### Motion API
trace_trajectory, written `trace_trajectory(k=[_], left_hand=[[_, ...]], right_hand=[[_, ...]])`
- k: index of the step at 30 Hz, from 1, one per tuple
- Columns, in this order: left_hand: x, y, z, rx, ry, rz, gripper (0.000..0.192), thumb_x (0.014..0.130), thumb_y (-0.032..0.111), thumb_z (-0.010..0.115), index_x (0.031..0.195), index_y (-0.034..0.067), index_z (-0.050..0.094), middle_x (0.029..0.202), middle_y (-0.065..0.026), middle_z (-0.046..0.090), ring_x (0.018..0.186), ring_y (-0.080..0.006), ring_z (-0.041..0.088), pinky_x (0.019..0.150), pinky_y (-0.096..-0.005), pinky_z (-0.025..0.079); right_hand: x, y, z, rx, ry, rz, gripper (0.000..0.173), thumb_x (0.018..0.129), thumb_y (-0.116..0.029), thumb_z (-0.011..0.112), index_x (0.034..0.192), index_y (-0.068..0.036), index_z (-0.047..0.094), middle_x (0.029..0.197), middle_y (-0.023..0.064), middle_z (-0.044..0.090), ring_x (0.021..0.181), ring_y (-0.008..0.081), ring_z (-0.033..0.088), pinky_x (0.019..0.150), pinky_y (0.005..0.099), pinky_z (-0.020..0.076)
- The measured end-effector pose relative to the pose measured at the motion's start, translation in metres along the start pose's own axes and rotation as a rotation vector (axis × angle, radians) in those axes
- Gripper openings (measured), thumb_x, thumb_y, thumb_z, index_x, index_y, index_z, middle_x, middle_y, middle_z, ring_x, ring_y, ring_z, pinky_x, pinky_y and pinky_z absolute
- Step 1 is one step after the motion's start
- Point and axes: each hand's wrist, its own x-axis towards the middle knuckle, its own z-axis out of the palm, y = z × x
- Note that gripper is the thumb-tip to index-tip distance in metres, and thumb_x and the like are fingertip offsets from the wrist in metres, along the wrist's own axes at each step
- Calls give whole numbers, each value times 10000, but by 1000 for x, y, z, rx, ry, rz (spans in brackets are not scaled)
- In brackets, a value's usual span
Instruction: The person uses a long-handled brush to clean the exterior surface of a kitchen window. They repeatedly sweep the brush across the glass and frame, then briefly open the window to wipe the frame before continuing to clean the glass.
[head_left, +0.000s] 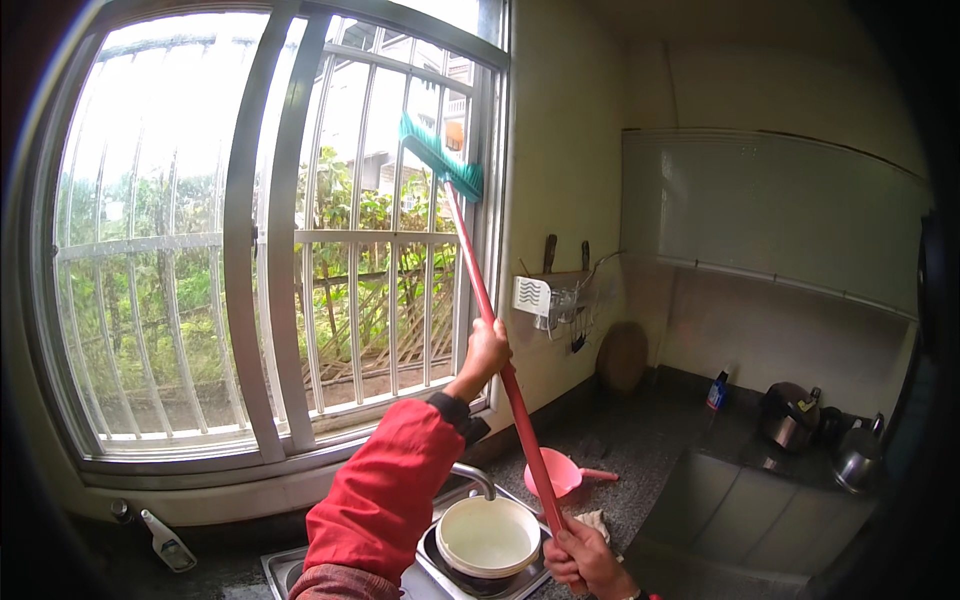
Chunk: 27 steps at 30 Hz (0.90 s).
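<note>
A long red broom handle (517, 409) rises from the lower right towards the window. At its upper end a teal bristled broom head (442, 159) lies across the window's right part, in front of the metal bars (360, 300). My left hand (489, 349) grips the handle around its middle, the arm in a red sleeve stretched upward. Lower down, my right hand (586, 559) is closed around the handle near its bottom end. Whether the bristles touch the bars or frame, I cannot tell.
Below my arms a white bucket (487, 536) sits in the steel sink under a faucet (474, 476). Beside it lies a pink dipper (555, 472). A spray bottle (166, 544) lies at the left. A utensil rack (534, 295) hangs on the wall; pots (787, 420) stand far right.
</note>
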Motion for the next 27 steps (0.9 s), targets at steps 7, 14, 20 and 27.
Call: trace_trajectory(k=[7,14,20,27], left_hand=[[-123,-63,15,101,-103,-158,369,963,284,414,973,-79,353,650,-207,598,534,-329,632,423,-393,498],[-187,-101,41,97,-318,-437,338,937,264,450,896,-72,460,689,-172,608,587,-302,657,475,-402,561],[-235,-70,24,-270,-674,-665,337,972,285,447,893,-30,541,841,-177,646,682,-290,670,624,-402,582],[-176,33,15,-502,-600,-241,251,994,298,393,1059,58,417,855,-117,633,760,-268,664,680,-388,576]], right_hand=[[-90,51,-18,50,35,147,336,988,-203,425,1320,-173,377,655,-33,348,435,20,267,365,156,240],[-167,58,-33,210,91,326,395,985,-229,434,1370,-163,370,651,-51,316,431,14,254,356,156,202],[-231,28,-41,-95,127,271,401,977,-254,465,1352,-126,406,634,-42,382,433,11,279,358,151,230],[-200,26,-66,-159,66,-80,488,958,-226,505,1408,-124,344,787,7,497,515,41,370,452,161,321]])
